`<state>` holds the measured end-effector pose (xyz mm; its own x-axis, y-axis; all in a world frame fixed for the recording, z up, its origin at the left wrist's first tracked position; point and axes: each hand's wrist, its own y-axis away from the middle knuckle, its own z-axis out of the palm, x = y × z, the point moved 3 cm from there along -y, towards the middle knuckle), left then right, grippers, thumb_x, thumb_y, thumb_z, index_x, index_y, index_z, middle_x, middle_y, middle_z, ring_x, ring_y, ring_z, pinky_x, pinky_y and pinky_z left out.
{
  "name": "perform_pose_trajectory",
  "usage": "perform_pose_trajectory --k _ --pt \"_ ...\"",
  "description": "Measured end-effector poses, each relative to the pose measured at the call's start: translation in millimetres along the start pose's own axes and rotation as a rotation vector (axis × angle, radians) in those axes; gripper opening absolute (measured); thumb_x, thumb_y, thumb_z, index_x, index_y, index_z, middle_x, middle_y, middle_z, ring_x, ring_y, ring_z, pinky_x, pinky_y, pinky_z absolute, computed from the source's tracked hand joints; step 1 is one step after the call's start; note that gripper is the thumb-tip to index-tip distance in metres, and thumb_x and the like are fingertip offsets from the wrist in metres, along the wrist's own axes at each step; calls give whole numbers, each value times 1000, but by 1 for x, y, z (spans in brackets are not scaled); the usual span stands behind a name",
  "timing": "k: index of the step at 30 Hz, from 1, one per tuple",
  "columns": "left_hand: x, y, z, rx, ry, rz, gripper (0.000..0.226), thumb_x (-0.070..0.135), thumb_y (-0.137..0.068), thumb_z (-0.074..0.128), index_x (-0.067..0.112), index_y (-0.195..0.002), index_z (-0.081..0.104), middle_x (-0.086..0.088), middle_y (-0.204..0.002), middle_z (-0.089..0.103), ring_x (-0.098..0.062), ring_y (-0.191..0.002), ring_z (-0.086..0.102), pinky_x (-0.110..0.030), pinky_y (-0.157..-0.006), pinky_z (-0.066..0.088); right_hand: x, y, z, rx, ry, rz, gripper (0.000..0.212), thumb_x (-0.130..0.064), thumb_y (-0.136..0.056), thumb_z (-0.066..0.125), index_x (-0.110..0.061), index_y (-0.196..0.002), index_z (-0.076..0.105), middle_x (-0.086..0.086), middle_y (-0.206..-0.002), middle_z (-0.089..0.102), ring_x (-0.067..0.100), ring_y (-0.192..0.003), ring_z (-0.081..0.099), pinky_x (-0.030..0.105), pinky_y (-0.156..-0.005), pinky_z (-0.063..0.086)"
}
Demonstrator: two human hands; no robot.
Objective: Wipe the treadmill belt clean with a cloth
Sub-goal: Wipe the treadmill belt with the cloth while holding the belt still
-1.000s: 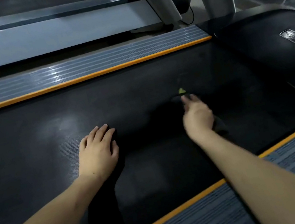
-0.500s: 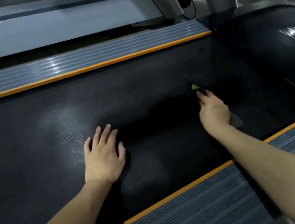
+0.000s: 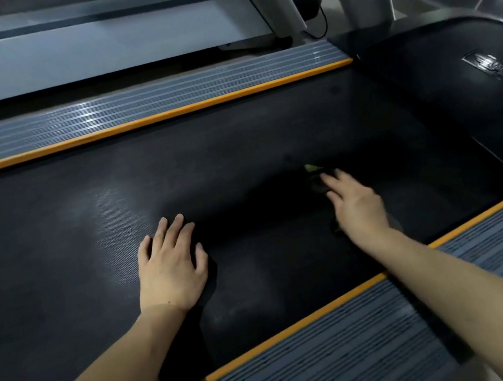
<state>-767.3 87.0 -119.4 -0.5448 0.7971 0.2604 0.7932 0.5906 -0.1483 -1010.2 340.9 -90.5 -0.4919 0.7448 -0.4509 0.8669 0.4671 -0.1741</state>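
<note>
While the dark cloth point(image 3: 319, 183) lies pressed under the right hand point(image 3: 359, 208), fingers flat and extended to push it across the belt point(image 3: 238, 159), the left hand point(image 3: 171, 268) rests spread wide, likely bracing. Black on black, the cloth's edges are hard to trace; only a yellow-green tag point(image 3: 310, 167) shows beyond the fingertips.

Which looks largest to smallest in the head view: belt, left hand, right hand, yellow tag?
1. belt, by far.
2. left hand and right hand: look alike, unranked.
3. yellow tag, a small fleck at the right fingertips.
</note>
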Motion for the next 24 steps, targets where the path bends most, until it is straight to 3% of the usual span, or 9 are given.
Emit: perform_pose_trajectory --k 2,4,7,9,12,15,19,22,24 --pt "0 -2 1 -5 -4 8 53 45 -96 34 25 -141 54 3 -158 42 -20 -153 24 -48 -122 20 4 -1 -3 8 50 102 40 -21 -104 47 -25 -144 50 4 -156 37 24 -143 35 33 -112 29" --pt "0 -1 1 -8 -14 18 53 44 -95 36 23 -139 55 1 -157 43 -22 -152 27 -50 -120 22 -22 15 13 62 36 101 38 -16 -101 50 -21 -139 56 10 -152 43 29 -138 43 35 -110 34" --pt "2 0 -1 -16 -12 24 53 44 -94 35 23 -139 56 0 -157 45 -24 -152 28 -50 -119 22 -83 59 53 7 -63 -77 38 -8 -94 60 -19 -130 64 13 -143 53 33 -132 50 39 -108 40" --pt "2 0 -3 -14 -20 23 53 44 -95 34 24 -138 56 0 -156 45 -24 -151 28 -49 -119 23 -112 82 65 -114 -101 -202 43 -11 -96 58 -26 -136 58 6 -150 47 26 -141 40 39 -108 40" --pt "1 2 -6 6 -14 41 49 43 -95 37 24 -135 59 1 -153 49 -24 -149 33 -48 -118 26 -92 71 52 -160 -134 -267 43 -12 -95 61 -29 -134 60 5 -148 49 23 -140 42 33 -111 37" --pt "1 6 -8 26 -8 83 47 40 -93 41 23 -131 63 1 -147 55 -24 -143 40 -45 -111 31 -29 44 20 -88 -55 -143 42 -10 -93 64 -28 -131 63 9 -144 53 29 -135 48 34 -112 38" --pt "0 5 -8 -38 -15 85 55 45 -93 35 24 -137 59 3 -152 50 -23 -146 37 -43 -112 29 20 26 -22 -14 68 60 41 -17 -100 53 -29 -139 55 5 -153 42 25 -141 40 38 -109 37" --pt "1 13 -11 -94 20 81 59 49 -93 31 25 -142 55 3 -158 43 -22 -151 28 -45 -119 24 2 37 -17 29 65 168 39 -16 -102 49 -25 -139 55 9 -154 41 29 -139 40 43 -108 39" --pt "2 27 -16 -111 65 52 57 48 -94 32 26 -142 54 4 -160 40 -21 -153 24 -45 -122 21 -31 55 4 11 23 136 40 -11 -99 51 -21 -137 57 13 -152 43 31 -137 43 40 -109 37"
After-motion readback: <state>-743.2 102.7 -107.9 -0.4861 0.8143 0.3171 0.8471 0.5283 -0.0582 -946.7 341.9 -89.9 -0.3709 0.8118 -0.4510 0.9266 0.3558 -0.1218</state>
